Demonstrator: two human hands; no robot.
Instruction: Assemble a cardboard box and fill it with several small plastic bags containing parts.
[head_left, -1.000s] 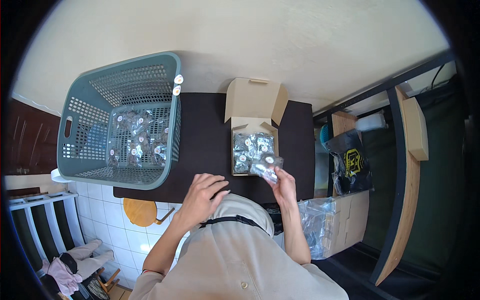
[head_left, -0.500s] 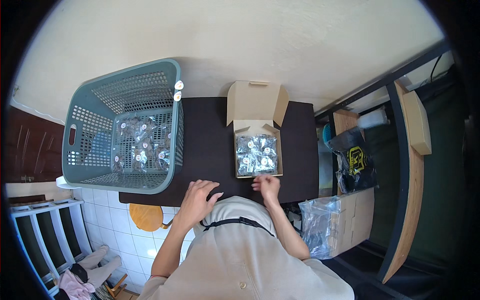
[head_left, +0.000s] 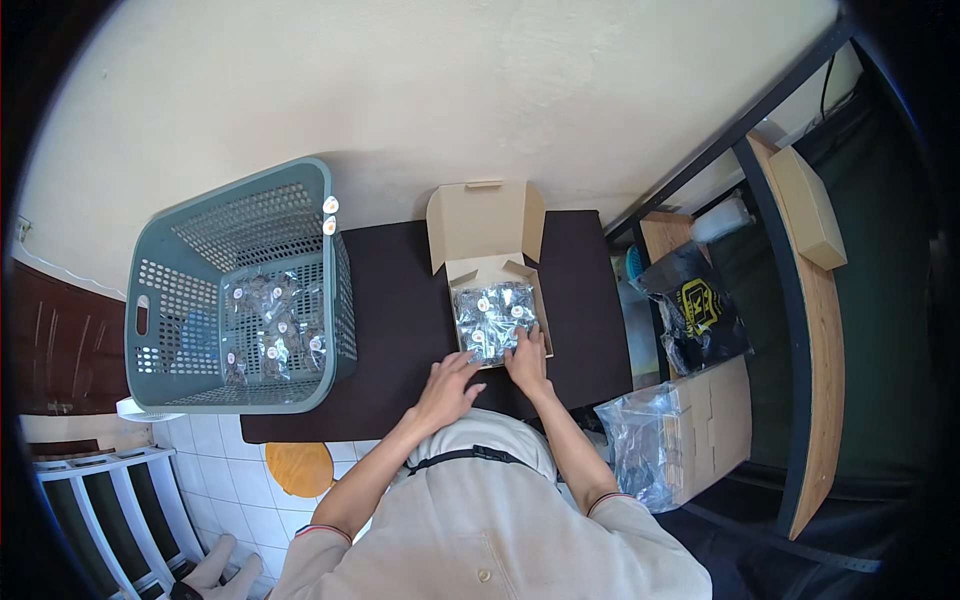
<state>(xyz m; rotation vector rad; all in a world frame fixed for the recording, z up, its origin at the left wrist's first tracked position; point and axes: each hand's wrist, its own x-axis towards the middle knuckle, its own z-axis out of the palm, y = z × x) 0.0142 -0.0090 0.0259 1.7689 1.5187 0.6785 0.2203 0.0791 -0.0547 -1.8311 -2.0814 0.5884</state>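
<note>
An open brown cardboard box (head_left: 487,220) stands on the dark table with its lid raised at the back. Inside lie several clear plastic packets (head_left: 496,300) with small round labels and dark contents. My right hand (head_left: 527,362) reaches over the front right corner, its spread fingers resting on a packet there. At the box's front left corner is my left hand (head_left: 446,392), fingers stretched out and apart, the tips close to the front edge; whether they touch it I cannot tell. Neither hand grips anything.
On the table's left a grey-green perforated basket (head_left: 342,345) holds several similar packets (head_left: 275,325). A round orange stool (head_left: 299,469) is below the table (head_left: 400,270). To the right are a shelf (head_left: 820,400), a black plastic bag (head_left: 700,310) and a cardboard carton (head_left: 715,430).
Both hands have moved in to the box's front: the left came rightward to its left corner, the right came onto the packets at the right. The whole view has shifted slightly.
</note>
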